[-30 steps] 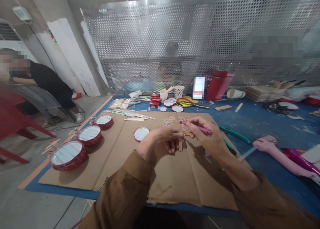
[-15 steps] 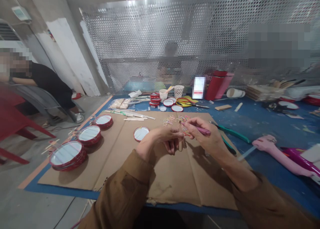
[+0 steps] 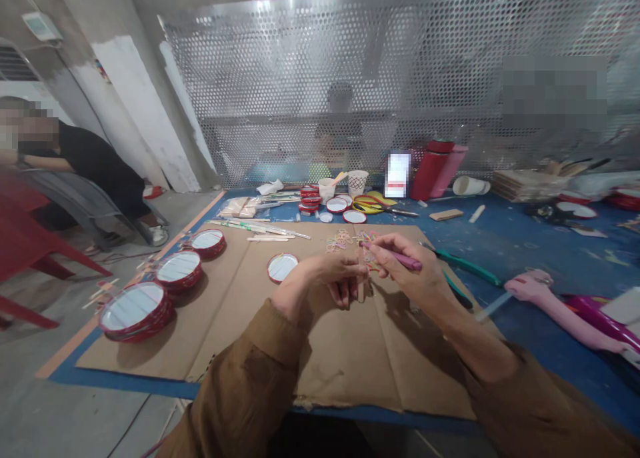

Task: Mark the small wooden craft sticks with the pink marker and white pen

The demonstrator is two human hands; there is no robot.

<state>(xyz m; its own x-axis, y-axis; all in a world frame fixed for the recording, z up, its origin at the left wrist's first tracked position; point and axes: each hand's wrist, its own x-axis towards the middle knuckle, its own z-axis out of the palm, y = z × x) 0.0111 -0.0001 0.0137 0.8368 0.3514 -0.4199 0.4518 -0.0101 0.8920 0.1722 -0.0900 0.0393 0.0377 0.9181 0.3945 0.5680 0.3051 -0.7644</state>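
Blue worktop (image 3: 500, 245), brown cardboard (image 3: 345, 371) over its near part. Above the cardboard I make out, on my remote feed, the right hand (image 3: 423, 281) gripping a purple pen (image 3: 409, 263) and the left hand (image 3: 340, 275) pinching a wooden stick (image 3: 361, 290) roughly on end. Pen tip sits by the stick's upper end; contact I can't confirm. Done well, I judge: firm pinch on the stick, pen hand braced, light pressure, left fingers clear of the tip.

Containers, big to small. Red bottle (image 3: 431, 173) and pink bottle (image 3: 453, 168) side by side at the back; contents hidden. Patterned cup (image 3: 357, 183) upright, inside unreadable. Plain cup (image 3: 326, 189) beside it, yellowish spoon-like pieces slanting out. Shallow red-rimmed lid (image 3: 283, 268) on the cardboard, white inside, thin yellowish bit at its far edge.
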